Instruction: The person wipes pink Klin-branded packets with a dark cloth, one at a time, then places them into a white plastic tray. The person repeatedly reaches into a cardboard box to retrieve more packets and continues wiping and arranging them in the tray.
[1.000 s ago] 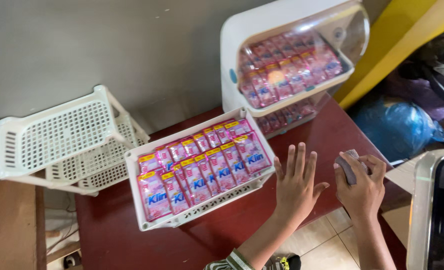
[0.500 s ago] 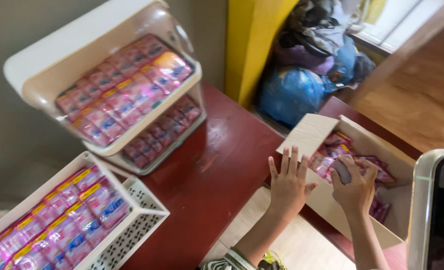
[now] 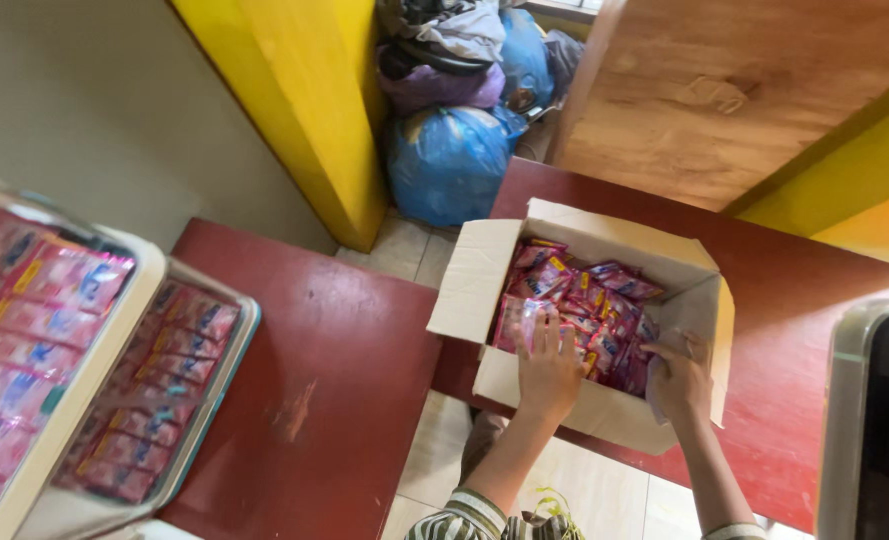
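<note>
Matt cardboard box [image 3: 484, 285], glossy plastic sachets [image 3: 589, 300], scuffed red-painted tabletop [image 3: 324, 380]

Sachets [image 3: 589, 310] in carton [image 3: 484, 275] on table [image 3: 804, 300]; racks [image 3: 114, 400] far left; bags [image 3: 449, 160] behind.

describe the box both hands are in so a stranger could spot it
On the dark red table stands an open cardboard box, full of small pink sachets. The left hand and right hand reach into it; it is the only brown container, unlike the white trays.
</note>
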